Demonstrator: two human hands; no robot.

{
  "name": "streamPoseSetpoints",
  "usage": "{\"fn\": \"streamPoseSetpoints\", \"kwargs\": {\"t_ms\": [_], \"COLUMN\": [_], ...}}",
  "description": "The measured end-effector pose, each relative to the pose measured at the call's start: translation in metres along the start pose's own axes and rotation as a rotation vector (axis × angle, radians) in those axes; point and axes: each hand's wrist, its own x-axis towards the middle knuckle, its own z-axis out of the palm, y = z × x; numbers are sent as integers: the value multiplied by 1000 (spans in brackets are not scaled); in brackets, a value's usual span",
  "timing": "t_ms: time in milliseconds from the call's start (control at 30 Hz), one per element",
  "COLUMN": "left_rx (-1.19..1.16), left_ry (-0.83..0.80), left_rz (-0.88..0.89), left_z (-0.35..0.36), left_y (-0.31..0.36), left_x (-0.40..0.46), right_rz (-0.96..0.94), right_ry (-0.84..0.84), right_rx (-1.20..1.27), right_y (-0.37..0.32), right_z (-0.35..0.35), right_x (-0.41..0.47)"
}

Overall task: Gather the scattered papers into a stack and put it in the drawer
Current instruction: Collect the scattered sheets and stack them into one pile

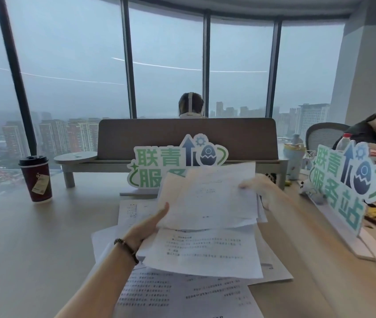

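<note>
**Loose sheets lifted over the desk, both hands on the bundle**

A bundle of papers (207, 198) was held above the desk (33, 237), in front of the person and a little right of centre. The sheets were fanned and uneven, tilted up toward the camera, their long axis running roughly left to right with the right end higher — the far corner rose in front of the green-and-white sign (159, 161).

The left hand (148, 228) gripped the bundle at its lower left edge: the thumb lay pressed on top of the upper sheets, while the other fingers were hidden beneath the paper. A dark beaded bracelet (126, 250) circled that wrist. The right hand (260, 187) held the right edge, thumb on the front of the sheets; it was blurred, so how far its remaining fingers curled behind could not be told.

More printed sheets (182, 292) lay flat on the desk under the bundle, overlapping at differing angles, text facing up.

A dark red paper cup (36, 179) with a black lid stood upright well to the left. A second sign (345, 180) of the same design stood to the right. Beyond a low brown divider (187, 136) another person's head showed against the windows.
</note>
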Motion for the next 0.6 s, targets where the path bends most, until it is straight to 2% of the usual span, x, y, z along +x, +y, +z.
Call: {"fn": "streamPoseSetpoints", "kwargs": {"t_ms": [67, 167, 367, 600], "left_rx": [110, 213, 215, 127], "left_ry": [5, 96, 213, 180], "left_rz": [-2, 24, 39, 33], "left_z": [-2, -1, -3, -4], "left_y": [-1, -4, -4, -5], "left_x": [0, 3, 10, 9], "right_rz": [58, 78, 115, 118], "right_ry": [5, 40, 95, 240], "right_rx": [77, 110, 212, 289], "right_y": [6, 11, 46, 54], "right_z": [9, 22, 18, 9], "right_x": [-17, -45, -19, -9]}}
